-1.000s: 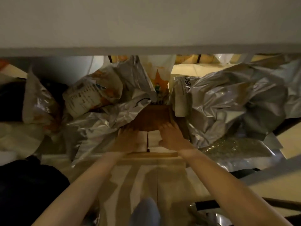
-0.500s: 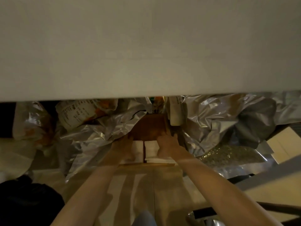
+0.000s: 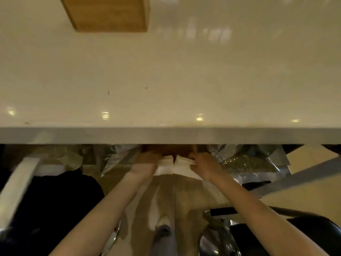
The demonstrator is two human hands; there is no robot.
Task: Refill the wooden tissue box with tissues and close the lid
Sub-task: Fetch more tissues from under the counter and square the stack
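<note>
The wooden tissue box (image 3: 108, 13) stands on the white countertop (image 3: 184, 74) at the far left, its top cut off by the frame. Below the counter edge, two stacks of white tissues (image 3: 174, 166) sit side by side just under the counter. My left hand (image 3: 145, 163) grips the left stack and my right hand (image 3: 204, 165) grips the right stack. A brown cardboard box (image 3: 169, 149) lies right behind the stacks, mostly hidden by the counter.
Silver foil bags (image 3: 245, 159) crowd the space under the counter on both sides of my hands. A dark chair (image 3: 295, 235) stands at lower right and a dark shape (image 3: 55, 200) at lower left. The pale floor (image 3: 184, 196) lies below my arms.
The view has tilted up, so the countertop and the wooden tissue box came into sight. Both hands have closed on the white tissue stacks and drawn them back from the brown box.
</note>
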